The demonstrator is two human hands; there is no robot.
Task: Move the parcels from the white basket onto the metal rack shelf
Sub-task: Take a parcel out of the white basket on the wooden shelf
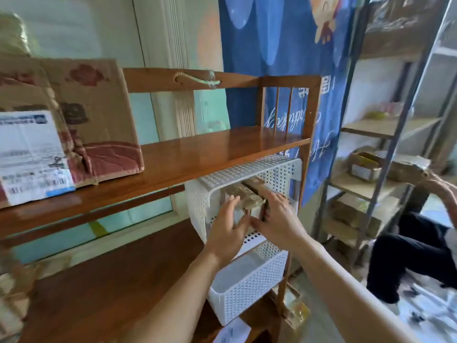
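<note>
A wooden shelf unit [222, 147] fills the left and middle of the scene, its upper board carrying a large cardboard box [99, 115] with a white printed label on its near face at the far left. To the right stands the metal rack [385, 134], a grey frame with pale boards; several taped brown packages already lie on its middle and lower levels, and another person's dark-trousered legs and a hand show beside it at the right edge. A blue printed cloth [284, 45] hangs behind, between the two units. Under the upper wooden board, at its right end, the white basket [202, 206] lies on its side with its mouth facing the camera, and a second perforated white basket [247, 293] sits upright just below it. Inside the tipped basket are the parcels [247, 198], small brown-taped bundles packed side by side, one darker one lying further back on the right. Both bare forearms reach in from the lower edge. The left hand [228, 229] has its fingers spread and laid against the left face of the front parcel; the right hand [277, 219] presses its fingers against the right side, thumb low near the left thumb. The parcel is caught between the two hands, neither closed round it, and it sits in the basket's mouth.
</note>
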